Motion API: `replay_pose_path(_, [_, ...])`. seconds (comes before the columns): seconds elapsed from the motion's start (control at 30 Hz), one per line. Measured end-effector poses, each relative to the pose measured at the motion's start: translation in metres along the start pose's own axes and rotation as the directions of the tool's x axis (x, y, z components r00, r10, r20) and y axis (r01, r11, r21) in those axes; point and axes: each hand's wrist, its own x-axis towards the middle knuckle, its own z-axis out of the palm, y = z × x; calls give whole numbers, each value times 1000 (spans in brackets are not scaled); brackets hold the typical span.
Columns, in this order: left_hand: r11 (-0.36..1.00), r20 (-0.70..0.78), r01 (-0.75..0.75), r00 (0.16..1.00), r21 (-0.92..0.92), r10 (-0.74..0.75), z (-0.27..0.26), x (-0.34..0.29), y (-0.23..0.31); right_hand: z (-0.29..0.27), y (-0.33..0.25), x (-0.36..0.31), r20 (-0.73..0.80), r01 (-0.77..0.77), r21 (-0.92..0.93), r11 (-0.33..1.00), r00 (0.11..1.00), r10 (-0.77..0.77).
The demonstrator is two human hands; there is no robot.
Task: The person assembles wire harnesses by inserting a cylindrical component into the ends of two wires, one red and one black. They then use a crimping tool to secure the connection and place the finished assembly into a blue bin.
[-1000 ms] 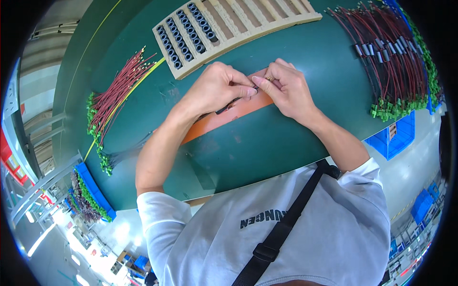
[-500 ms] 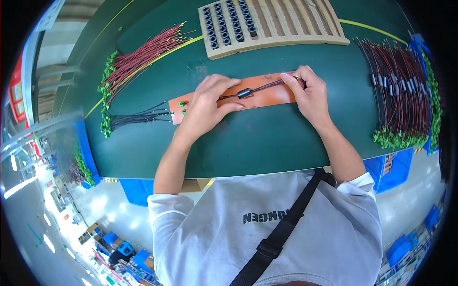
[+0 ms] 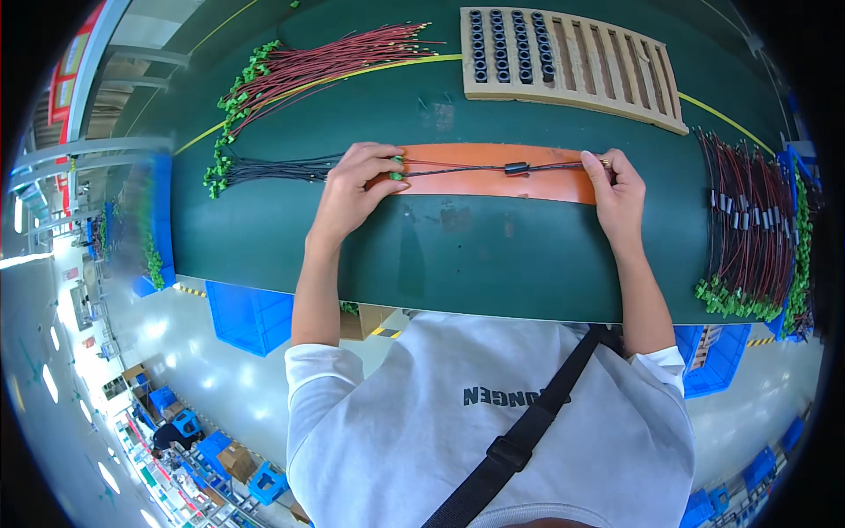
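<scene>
A red wire and a black wire run through a small black cylindrical sleeve [image 3: 517,168] above an orange strip board [image 3: 475,182]. My left hand [image 3: 356,189] is closed at the board's left end, its fingertips pinching the wires' green connectors [image 3: 396,167]. At the right end, my right hand [image 3: 621,194] pinches the far ends of these wires between thumb and fingers; the tips are mostly hidden. The wires stretch nearly straight between both hands. Beside my left hand lies a bundle of black wires [image 3: 273,169] with green connectors.
Behind the board stands a slotted tan tray [image 3: 572,95], several rows filled with black sleeves. Red wires [image 3: 343,57] lie far left. Sleeved wire sets [image 3: 748,211] hang together at the right edge. A blue bin [image 3: 251,317] sits below the green table [image 3: 519,264].
My left hand has shifted from over the wires to the green connectors at the board's left end. The wires now lie straighter. The whole view has also shifted.
</scene>
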Motion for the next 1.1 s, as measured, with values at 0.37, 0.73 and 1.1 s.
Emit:
replay_pose_path(0.37, [994,-5,-91,996,60,92,-16,-9,7,0,2,-2,13,-36,26,999,999,35])
replay_pose_path(0.73, [997,-4,-2,1000,73,2,-17,-5,20,-1,1,-2,20,-14,21,1000,1000,13])
replay_pose_path(1.1, [994,17,-13,1000,106,12,-17,-7,23,-1,-3,-2,27,-33,-13,999,999,34])
